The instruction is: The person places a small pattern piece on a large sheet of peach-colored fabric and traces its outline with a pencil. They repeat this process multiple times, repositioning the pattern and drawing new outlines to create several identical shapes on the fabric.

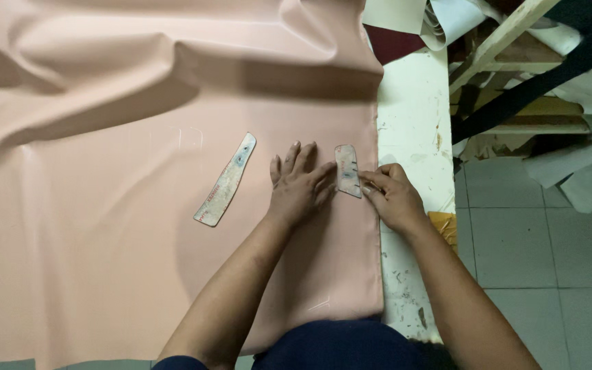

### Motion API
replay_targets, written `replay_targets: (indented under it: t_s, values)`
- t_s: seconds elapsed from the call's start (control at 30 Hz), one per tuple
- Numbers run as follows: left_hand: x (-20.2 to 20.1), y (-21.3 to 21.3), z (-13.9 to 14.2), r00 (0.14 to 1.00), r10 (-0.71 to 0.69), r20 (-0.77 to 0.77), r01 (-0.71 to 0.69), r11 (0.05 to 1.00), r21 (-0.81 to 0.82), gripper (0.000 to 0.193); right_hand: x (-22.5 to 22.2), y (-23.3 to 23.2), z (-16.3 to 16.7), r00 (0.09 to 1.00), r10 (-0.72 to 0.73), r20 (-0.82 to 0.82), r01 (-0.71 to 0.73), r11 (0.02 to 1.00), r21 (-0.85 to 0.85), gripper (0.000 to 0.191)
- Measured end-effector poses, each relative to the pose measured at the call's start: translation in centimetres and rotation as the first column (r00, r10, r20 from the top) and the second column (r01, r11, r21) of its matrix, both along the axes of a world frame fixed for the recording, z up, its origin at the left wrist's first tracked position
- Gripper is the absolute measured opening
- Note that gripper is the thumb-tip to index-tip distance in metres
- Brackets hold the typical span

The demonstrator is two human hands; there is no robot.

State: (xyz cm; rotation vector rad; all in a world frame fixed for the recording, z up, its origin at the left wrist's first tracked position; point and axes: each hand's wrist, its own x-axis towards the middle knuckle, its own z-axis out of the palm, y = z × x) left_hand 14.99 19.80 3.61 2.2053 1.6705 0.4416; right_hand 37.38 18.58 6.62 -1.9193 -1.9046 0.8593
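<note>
A large sheet of pale pink material (118, 226) lies spread over the table. My left hand (299, 183) rests flat on it, fingers apart, with the fingertips touching a small curved grey template (347, 171) near the sheet's right edge. My right hand (392, 195) is at the template's right side with its fingers pinched together; I cannot see whether it holds a thin tool. A second, longer curved template (226, 181) lies loose on the sheet to the left of my left hand.
The white, stained table edge (412, 116) shows to the right of the sheet. Past it are a tiled floor (549, 253), a wooden frame (508, 31) with scraps of pale material, and a dark strap (536, 85).
</note>
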Motion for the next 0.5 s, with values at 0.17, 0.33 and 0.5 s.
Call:
replay_targets:
  t_s: [0.17,0.33,0.5]
  values:
    - [0.09,0.50,0.47,1.000,-0.002,0.003,0.002,1.000,0.008,0.048,0.06,-0.08,0.03,1.000,0.016,0.009,-0.015,0.999,-0.045,0.038]
    - [0.64,0.36,0.69,0.998,0.051,0.031,-0.050,0.998,-0.026,0.047,-0.20,-0.11,0.39,1.000,-0.008,0.017,0.010,0.996,-0.084,0.040]
    - [0.77,0.48,0.67,0.998,0.055,0.038,-0.054,0.998,-0.029,0.047,-0.09,-0.12,0.41,1.000,-0.006,0.010,0.007,0.997,-0.072,0.040]
